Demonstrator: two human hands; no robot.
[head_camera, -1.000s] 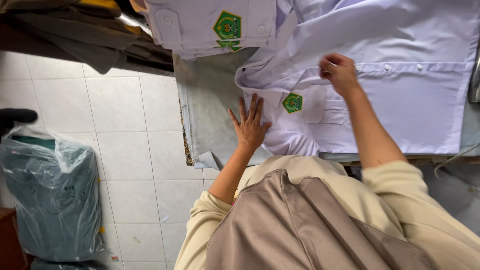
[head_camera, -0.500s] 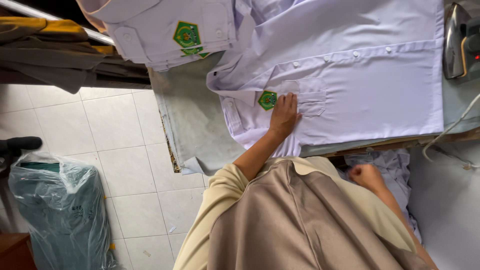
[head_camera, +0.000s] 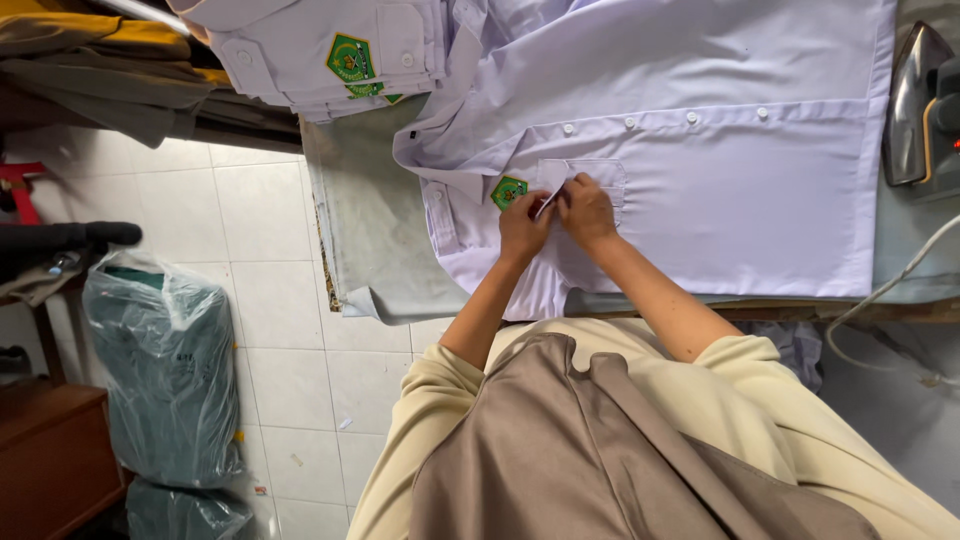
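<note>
Pinching together at the chest pocket of a white shirt, the fingers of both hands close narrowly on a small white slip, apparently paper or a fold of cloth; which one I cannot tell. The left hand holds it from the left, just beside a green badge sewn on the shirt, and the right hand meets it from the right, thumb and forefinger touching the slip at the pocket's left edge.

That shirt lies spread flat on the counter, collar to the left, with four buttons showing in a row along its front. A stack of folded white shirts sits at the far left, its top one bearing a like green badge. One iron stands at the far right, its cord trailing over the near edge. Two tied green plastic bags rest on the tiled floor at the left.

As I judge it, the slip could slide out of the grip, since only fingertips hold it. Tugging at the pocket could also crease the smoothed cloth. The iron stands just beside the shirt's right hem, so a shifted shirt might touch it, and a sleeve could snag the cord.
</note>
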